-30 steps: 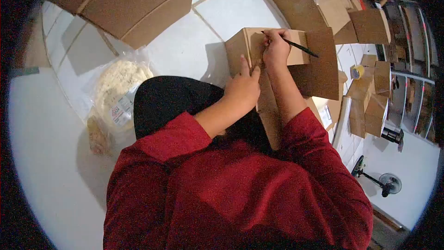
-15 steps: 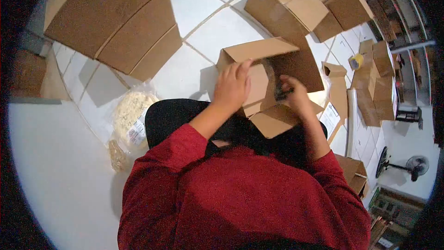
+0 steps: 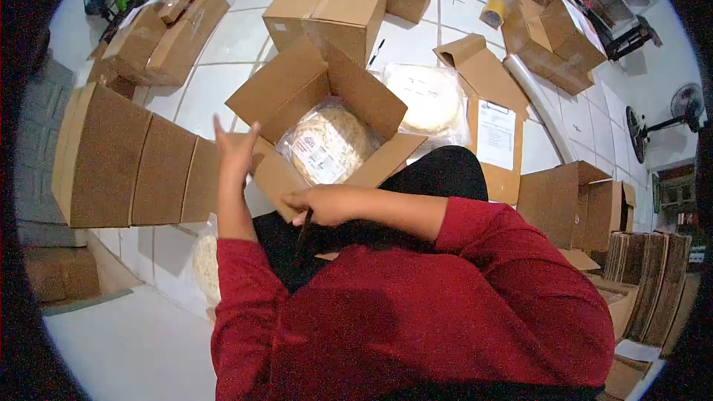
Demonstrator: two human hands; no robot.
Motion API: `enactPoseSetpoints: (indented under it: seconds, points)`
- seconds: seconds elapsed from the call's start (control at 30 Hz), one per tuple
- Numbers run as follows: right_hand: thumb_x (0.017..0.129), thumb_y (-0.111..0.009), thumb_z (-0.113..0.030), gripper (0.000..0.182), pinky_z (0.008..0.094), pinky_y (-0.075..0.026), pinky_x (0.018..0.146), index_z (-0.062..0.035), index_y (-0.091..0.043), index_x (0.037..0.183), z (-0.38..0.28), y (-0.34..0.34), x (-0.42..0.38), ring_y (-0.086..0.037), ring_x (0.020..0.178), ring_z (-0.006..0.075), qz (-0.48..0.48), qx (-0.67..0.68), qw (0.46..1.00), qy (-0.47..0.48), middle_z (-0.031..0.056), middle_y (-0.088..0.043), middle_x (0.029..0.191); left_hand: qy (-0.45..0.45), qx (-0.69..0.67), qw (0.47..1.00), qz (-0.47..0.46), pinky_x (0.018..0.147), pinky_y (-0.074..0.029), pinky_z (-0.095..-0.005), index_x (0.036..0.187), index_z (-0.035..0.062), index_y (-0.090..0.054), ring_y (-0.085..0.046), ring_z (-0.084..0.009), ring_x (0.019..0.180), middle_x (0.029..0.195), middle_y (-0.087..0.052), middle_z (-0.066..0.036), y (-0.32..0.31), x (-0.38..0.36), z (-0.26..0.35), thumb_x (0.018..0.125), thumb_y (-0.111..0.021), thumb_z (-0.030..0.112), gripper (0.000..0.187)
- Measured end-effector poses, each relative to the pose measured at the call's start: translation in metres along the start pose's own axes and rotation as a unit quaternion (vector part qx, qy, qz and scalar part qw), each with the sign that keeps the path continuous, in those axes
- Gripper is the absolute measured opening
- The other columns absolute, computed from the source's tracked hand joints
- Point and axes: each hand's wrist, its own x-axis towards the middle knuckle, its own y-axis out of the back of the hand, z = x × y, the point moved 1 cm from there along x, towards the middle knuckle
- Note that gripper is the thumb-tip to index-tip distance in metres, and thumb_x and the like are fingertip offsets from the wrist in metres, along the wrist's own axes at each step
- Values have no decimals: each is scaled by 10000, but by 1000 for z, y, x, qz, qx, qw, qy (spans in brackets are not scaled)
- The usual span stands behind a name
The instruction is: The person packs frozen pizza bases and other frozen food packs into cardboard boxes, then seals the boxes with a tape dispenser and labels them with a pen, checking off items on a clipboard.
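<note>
An open cardboard box point(image 3: 275, 104) stands upright in front of my lap with its flaps spread. Inside it lies a round, flat product in clear labelled plastic point(image 3: 330, 141). My left hand point(image 3: 236, 147) is raised beside the box's left flap, fingers apart and holding nothing. Across the near side of the box reaches my right hand point(image 3: 327, 206), closed on a thin dark object point(image 3: 303, 234) that I cannot make out clearly.
Another wrapped round product point(image 3: 425, 100) lies on the tiles right of the box, beside a printed sheet point(image 3: 495, 134) on cardboard. A large box point(image 3: 119, 163) stands left. Yellow tape point(image 3: 492, 12), a long roll point(image 3: 538, 108) and a fan point(image 3: 687, 104) are farther right.
The view has turned. The box now shows its wrapped contents and spread flaps. My left hand has come off the box to its left; my right hand has moved out of it to the near edge.
</note>
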Motion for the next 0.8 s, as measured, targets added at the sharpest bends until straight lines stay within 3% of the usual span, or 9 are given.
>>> enactPoseSetpoints:
  seconds: [0.2, 0.3, 0.4, 0.47, 0.5, 0.57, 0.63, 0.73, 0.8]
  points:
    - [754, -570, -226, 471, 323, -374, 834, -70, -416, 1171, -23, 43, -22, -474, 1016, 239, -113, 40, 990, 76, 147, -473, 1132, -41, -77, 996, -28, 853, -366, -331, 1271, 47, -100, -376, -284, 1082, 1199, -333, -202, 6, -33, -60, 692, -573, 78, 748]
    - [748, -561, -133, 384, 310, -398, 808, -116, -473, 1121, -24, 80, -51, -494, 983, 225, 81, 131, 988, 31, 118, -499, 1112, -7, -132, 985, -111, 747, -437, -306, 1169, -14, -299, -502, -230, 932, 1055, -486, -162, 31, -25, -62, 716, -535, 49, 514]
    - [755, -523, -82, 376, 310, -336, 893, -43, -464, 1124, -1, 112, -70, -419, 1074, 203, 173, -34, 983, 55, 95, -469, 1150, 28, 0, 999, -32, 716, -451, -332, 1230, 15, -264, -516, -226, 891, 1077, -493, -144, 55, -31, -53, 800, -515, 288, 568]
    - [766, -461, -8, 358, 301, -316, 914, -30, -462, 1123, -18, 122, -96, -419, 1082, 202, 188, -26, 981, 45, 92, -455, 1168, 75, -257, 959, -95, 775, -416, -360, 1254, 47, -249, -493, -233, 943, 1110, -473, -143, 87, -42, -48, 802, -477, 388, 610]
    - [787, -514, -175, 349, 312, -311, 916, -45, -482, 1110, -6, 122, -106, -434, 1070, 211, 229, -13, 973, 24, 104, -479, 1137, 85, -254, 962, -61, 775, -416, -360, 1254, 47, -249, -493, -233, 943, 1110, -473, -143, 117, -47, -68, 802, -477, 388, 610]
    - [818, -477, -212, 334, 323, -323, 906, -35, -482, 1101, 5, 129, -131, -445, 1057, 225, 241, 8, 970, 23, 118, -480, 1123, 86, -184, 972, 118, 818, -389, -384, 1233, 44, -290, -486, -271, 965, 1108, -478, -153, 165, -61, -118, 804, -472, 366, 566]
    - [839, -446, -258, 348, 335, -338, 892, -24, -476, 1096, 7, 131, -145, -469, 1026, 232, 271, -8, 962, -30, 125, -476, 1118, 95, 262, 918, 282, 847, -363, -411, 1208, 19, -314, -456, -315, 1007, 1136, -451, -178, 221, -83, -239, 789, -483, 339, 553]
    - [845, -428, -308, 385, 334, -349, 877, -19, -469, 1096, 15, 130, -145, -495, 989, 230, 297, -6, 953, -59, 124, -483, 1109, 362, 343, 829, 251, 903, -318, -362, 1161, -127, -294, -418, -349, 1056, 1145, -384, -298, 222, -154, -315, 669, -596, 427, 800]
    - [828, -417, -380, 464, 343, -339, 886, -12, -459, 1107, 9, 125, -141, -489, 999, 235, 295, -9, 954, -58, 131, -482, 1106, 453, 69, 876, 149, 876, -337, -358, 1139, -161, -288, -468, -345, 996, 1061, -448, -309, 206, -194, -271, 622, -648, 441, 871]
